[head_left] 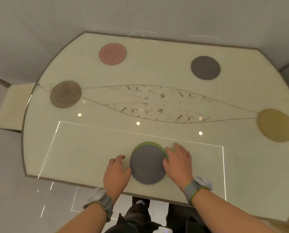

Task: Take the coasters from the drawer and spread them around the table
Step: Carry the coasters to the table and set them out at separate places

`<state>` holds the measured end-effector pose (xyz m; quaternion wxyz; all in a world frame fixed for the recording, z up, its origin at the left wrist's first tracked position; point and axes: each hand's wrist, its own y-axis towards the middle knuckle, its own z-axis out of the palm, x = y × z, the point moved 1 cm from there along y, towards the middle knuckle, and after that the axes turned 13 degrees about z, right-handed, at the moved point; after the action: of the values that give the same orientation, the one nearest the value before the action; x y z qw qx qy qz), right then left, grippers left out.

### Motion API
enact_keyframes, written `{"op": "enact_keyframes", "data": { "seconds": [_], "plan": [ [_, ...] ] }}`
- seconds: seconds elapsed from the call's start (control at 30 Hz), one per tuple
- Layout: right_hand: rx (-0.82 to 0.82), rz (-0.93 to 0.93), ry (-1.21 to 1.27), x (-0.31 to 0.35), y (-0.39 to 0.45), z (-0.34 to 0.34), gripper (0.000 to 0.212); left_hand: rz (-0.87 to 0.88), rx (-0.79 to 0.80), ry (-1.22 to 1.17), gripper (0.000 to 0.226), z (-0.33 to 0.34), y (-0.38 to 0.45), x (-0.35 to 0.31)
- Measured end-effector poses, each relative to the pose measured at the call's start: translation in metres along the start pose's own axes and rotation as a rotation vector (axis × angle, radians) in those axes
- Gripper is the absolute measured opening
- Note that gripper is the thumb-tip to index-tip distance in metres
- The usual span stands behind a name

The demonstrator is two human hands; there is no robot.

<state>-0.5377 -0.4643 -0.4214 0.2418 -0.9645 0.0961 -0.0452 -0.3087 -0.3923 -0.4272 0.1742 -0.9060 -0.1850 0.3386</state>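
A grey round coaster (148, 164) lies on top of a green coaster (148, 143) near the table's front edge; only the green rim shows. My left hand (116, 172) touches the grey coaster's left edge with fingers apart. My right hand (179, 163) rests on the stack's right edge, fingers over the green rim. Other coasters lie spread out on the table: pink (112, 53) at the far left, dark grey (205, 67) at the far right, brown (65, 94) at the left, mustard (275, 125) at the right edge.
The cream table (157, 73) has a curved left edge and a patterned band across its middle. A pale chair seat (10, 106) sits at its left. Grey floor surrounds it. The drawer is not in view.
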Motion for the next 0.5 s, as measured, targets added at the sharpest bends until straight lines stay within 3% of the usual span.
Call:
{"op": "enact_keyframes", "data": {
  "seconds": [0.2,0.37,0.5],
  "plan": [
    [0.055,0.129,0.147,0.033,-0.014,0.006,0.035,-0.013,0.093,-0.156,0.042,0.008,-0.010,0.015],
    [0.016,0.158,0.078,0.035,-0.020,0.016,0.033,0.000,0.084,-0.170,0.038,0.019,-0.011,0.008],
    [0.062,0.236,0.192,0.034,-0.020,0.021,0.029,-0.043,0.061,-0.252,0.033,0.019,-0.010,0.006]
  ]
}}
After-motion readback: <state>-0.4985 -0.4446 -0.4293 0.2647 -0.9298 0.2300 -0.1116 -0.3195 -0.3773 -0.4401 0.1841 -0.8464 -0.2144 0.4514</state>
